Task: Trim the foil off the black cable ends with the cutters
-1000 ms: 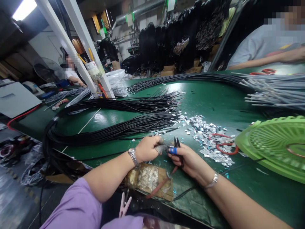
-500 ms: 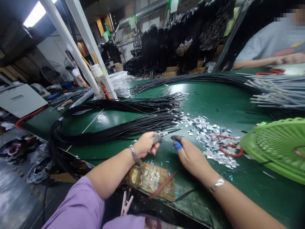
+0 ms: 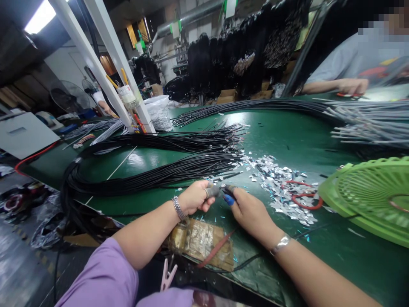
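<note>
Head view: your left hand [image 3: 194, 197] is curled into a closed grip on a cable end [image 3: 219, 190]. The grey-capped fingertips pinch it close to the tip, probably so the thin strand cannot flex. Your right hand [image 3: 251, 211] meets it tip to tip. Its grip is narrow, with a dark-capped finger and a blue-capped one nipped on the same end; whatever else lies between them is too small to tell. Both hands hover just above the green worktop [image 3: 287, 136], near its front edge.

The cable end leads back into the black cable bundle [image 3: 153, 177], which lies looped just beyond your left hand with its loose ends fanned towards you, within easy reach. To the right of those ends is a heap of foil scraps [image 3: 271, 175], with red-handled scissors [image 3: 302, 198] lying among them near your right hand. A taped cardboard pad [image 3: 201, 241] sits at the edge under your wrists, likely as padding. A green fan guard [image 3: 370, 192] lies off to the right. Grey cables [image 3: 367, 121] are spread further back, where a co-worker's hand [image 3: 351, 86] rests.
</note>
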Tool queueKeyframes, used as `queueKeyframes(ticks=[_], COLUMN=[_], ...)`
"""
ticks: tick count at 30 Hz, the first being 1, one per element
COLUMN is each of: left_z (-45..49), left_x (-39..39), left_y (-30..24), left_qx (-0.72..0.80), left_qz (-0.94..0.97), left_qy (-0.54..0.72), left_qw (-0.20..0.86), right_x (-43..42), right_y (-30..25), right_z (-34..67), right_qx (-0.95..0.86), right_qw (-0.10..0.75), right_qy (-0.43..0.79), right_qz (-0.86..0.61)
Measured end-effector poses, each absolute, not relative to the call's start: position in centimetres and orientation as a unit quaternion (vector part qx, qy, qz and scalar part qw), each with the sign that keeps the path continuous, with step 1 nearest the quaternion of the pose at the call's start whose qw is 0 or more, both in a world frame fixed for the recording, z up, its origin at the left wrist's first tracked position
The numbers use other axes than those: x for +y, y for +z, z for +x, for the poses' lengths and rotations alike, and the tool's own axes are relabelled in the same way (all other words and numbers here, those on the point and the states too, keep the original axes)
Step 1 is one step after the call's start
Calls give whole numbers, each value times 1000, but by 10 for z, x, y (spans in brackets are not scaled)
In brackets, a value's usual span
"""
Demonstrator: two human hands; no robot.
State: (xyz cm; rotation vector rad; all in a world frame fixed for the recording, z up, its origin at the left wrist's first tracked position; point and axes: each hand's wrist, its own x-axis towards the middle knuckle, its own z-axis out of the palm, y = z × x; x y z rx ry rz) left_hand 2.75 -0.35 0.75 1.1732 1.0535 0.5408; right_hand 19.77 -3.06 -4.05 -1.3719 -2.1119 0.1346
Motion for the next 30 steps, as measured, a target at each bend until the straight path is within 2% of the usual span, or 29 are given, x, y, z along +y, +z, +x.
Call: queueKeyframes(ticks=[7, 15, 20, 25, 30], left_z=[29, 25, 24, 22, 18], left_x=[-5, -4, -3, -1, 2], left_y=[8, 6, 3, 1, 3], left_qx=[475, 444, 421, 408, 366], left_qz=[552, 572, 581, 576, 576], left_qy=[234, 254, 223, 201, 169], left_qw=[644, 641, 660, 679, 711], right_x=[-31, -25, -31, -34, -32], right_y=[-40, -28, -22, -24, -24], right_z=[200, 202, 197, 198, 200], right_qx=[-791, -657, -607, -583, -552], right_qw=[310, 462, 501, 493, 444], right_qy=[91, 328, 409, 454, 578], right_qz=[-520, -496, -462, -459, -405])
